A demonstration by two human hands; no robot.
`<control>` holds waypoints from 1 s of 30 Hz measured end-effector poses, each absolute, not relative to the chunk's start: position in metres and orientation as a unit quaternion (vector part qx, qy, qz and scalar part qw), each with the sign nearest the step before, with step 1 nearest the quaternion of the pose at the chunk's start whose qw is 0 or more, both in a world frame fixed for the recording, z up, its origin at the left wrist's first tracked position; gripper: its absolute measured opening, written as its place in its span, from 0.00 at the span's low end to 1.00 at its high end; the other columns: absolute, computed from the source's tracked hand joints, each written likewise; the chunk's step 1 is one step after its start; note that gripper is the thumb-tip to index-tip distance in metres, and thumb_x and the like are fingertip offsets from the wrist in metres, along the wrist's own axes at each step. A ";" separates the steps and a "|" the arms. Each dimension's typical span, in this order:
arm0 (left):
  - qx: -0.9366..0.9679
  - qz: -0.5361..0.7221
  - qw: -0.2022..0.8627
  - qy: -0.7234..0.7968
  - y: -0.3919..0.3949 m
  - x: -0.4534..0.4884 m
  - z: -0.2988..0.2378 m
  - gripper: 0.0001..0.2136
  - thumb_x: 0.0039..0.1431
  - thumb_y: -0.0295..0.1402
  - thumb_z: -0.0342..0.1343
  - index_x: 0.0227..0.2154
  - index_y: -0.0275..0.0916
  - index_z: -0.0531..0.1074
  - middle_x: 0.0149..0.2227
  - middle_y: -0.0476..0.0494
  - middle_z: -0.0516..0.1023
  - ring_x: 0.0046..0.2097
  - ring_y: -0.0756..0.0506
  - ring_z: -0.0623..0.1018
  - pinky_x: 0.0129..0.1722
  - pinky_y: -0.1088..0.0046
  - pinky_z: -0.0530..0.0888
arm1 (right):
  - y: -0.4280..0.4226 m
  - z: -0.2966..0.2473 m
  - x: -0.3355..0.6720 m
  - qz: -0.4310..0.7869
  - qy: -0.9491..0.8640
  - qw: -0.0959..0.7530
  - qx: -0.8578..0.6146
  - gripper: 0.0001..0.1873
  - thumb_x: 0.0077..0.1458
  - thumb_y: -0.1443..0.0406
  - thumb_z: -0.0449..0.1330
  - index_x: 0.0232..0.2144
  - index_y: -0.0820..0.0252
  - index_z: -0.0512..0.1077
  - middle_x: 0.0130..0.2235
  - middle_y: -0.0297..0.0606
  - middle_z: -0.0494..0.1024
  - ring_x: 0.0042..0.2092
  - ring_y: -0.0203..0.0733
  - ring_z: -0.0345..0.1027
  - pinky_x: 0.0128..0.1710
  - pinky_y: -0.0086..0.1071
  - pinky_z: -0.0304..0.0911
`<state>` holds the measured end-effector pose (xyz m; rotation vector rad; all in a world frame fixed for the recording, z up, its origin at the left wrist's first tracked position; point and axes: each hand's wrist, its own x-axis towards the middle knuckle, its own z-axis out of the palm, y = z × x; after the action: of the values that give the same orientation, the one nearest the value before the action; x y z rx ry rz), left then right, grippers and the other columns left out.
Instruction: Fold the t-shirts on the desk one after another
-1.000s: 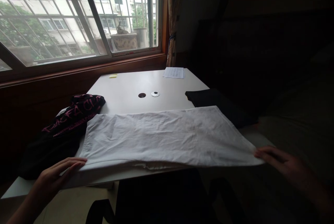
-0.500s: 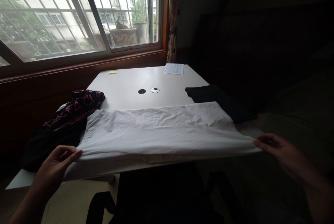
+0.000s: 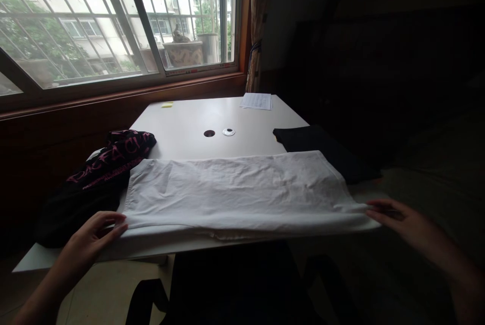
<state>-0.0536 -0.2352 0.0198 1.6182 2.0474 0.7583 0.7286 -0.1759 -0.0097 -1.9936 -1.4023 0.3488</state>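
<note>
A wrinkled white garment [image 3: 235, 188] lies stretched in a long folded strip across the near side of the white table [image 3: 178, 128]. Its exact kind cannot be made out. At its near left corner my left hand [image 3: 96, 231] pinches the cloth between thumb and fingers. My right hand [image 3: 397, 219] grips the opposite near corner, which is drawn out past the table's right side. Between the two hands the near edge runs fairly straight along the table's front.
Left of the white cloth lies a black garment [image 3: 102, 183] with pink lettering. A dark folded cloth [image 3: 322, 150] rests on the right. Papers [image 3: 256, 101] and a yellow note [image 3: 167, 105] lie at the back. A dark armchair [image 3: 235, 284] stands at the front.
The view has shifted slightly. My left hand has moved a little to the right, and the cloth's near edge sits slightly lower toward the right. Both hands keep their hold.
</note>
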 end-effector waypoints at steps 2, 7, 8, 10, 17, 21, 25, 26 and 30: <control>0.625 0.259 0.170 0.717 -0.234 -0.061 0.014 0.23 0.51 0.57 0.64 0.42 0.47 0.80 0.47 0.43 0.81 0.46 0.39 0.81 0.40 0.69 0.79 | -0.173 -0.007 0.730 0.173 -0.545 0.325 -0.754 0.19 0.35 0.48 0.66 0.31 0.46 0.78 0.37 0.44 0.84 0.41 0.59 0.79 0.40 0.45 0.74; 0.729 0.266 0.011 0.631 -0.232 -0.055 0.009 0.20 0.56 0.58 0.60 0.41 0.50 0.82 0.51 0.42 0.78 0.55 0.35 0.76 0.56 0.56 0.74 | -0.171 0.000 0.695 0.042 -0.627 0.295 -0.720 0.17 0.48 0.47 0.60 0.34 0.47 0.78 0.42 0.41 0.80 0.45 0.59 0.76 0.46 0.51 0.70; 0.751 0.259 0.010 0.607 -0.232 -0.049 0.009 0.19 0.58 0.56 0.60 0.43 0.50 0.81 0.52 0.42 0.78 0.56 0.35 0.75 0.57 0.56 0.73 | -0.170 0.002 0.679 0.042 -0.653 0.293 -0.697 0.16 0.51 0.47 0.60 0.35 0.47 0.78 0.42 0.41 0.80 0.46 0.58 0.75 0.47 0.50 0.69; 0.791 0.232 0.044 0.565 -0.229 -0.033 0.011 0.16 0.61 0.51 0.60 0.47 0.52 0.80 0.54 0.43 0.77 0.56 0.38 0.75 0.57 0.60 0.73 | -0.169 0.004 0.640 0.073 -0.721 0.287 -0.626 0.15 0.56 0.49 0.59 0.37 0.47 0.78 0.43 0.39 0.80 0.47 0.56 0.75 0.50 0.49 0.68; 0.824 0.169 0.127 0.525 -0.219 0.014 0.028 0.10 0.65 0.40 0.57 0.44 0.48 0.80 0.45 0.42 0.79 0.46 0.42 0.78 0.48 0.67 0.75 | -0.165 0.012 0.530 0.162 -0.870 0.240 -0.399 0.07 0.60 0.59 0.64 0.42 0.47 0.77 0.45 0.38 0.79 0.48 0.51 0.72 0.50 0.48 0.70; 0.807 0.149 0.204 0.534 -0.221 0.022 0.044 0.10 0.66 0.39 0.54 0.38 0.46 0.80 0.40 0.42 0.79 0.40 0.44 0.78 0.41 0.72 0.75 | -0.160 0.019 0.527 0.209 -0.865 0.216 -0.402 0.05 0.60 0.58 0.65 0.36 0.50 0.77 0.42 0.38 0.79 0.45 0.48 0.72 0.48 0.42 0.71; 0.802 0.102 0.264 0.526 -0.213 0.017 0.051 0.12 0.67 0.43 0.53 0.37 0.46 0.80 0.39 0.44 0.79 0.37 0.46 0.78 0.37 0.74 0.74 | -0.144 0.026 0.554 0.243 -0.844 0.182 -0.443 0.10 0.63 0.56 0.61 0.33 0.52 0.77 0.38 0.37 0.79 0.41 0.46 0.74 0.42 0.38 0.70; 0.803 0.113 0.249 0.529 -0.206 0.012 0.050 0.13 0.67 0.43 0.53 0.38 0.46 0.80 0.40 0.43 0.79 0.38 0.45 0.79 0.39 0.74 0.74 | -0.136 0.028 0.565 0.232 -0.833 0.189 -0.466 0.11 0.63 0.55 0.60 0.33 0.52 0.77 0.37 0.37 0.79 0.39 0.46 0.74 0.42 0.38 0.70; 0.794 0.217 0.110 0.558 -0.161 -0.014 0.039 0.15 0.65 0.47 0.55 0.42 0.44 0.80 0.48 0.40 0.79 0.49 0.40 0.78 0.53 0.66 0.73 | -0.091 0.028 0.616 0.134 -0.757 0.271 -0.579 0.14 0.60 0.52 0.60 0.36 0.53 0.78 0.41 0.40 0.80 0.43 0.49 0.75 0.45 0.41 0.69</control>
<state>-0.0145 -0.1606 0.0394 2.3315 1.6381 0.6389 0.6159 -0.0913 0.0278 -1.5594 -2.0408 0.3610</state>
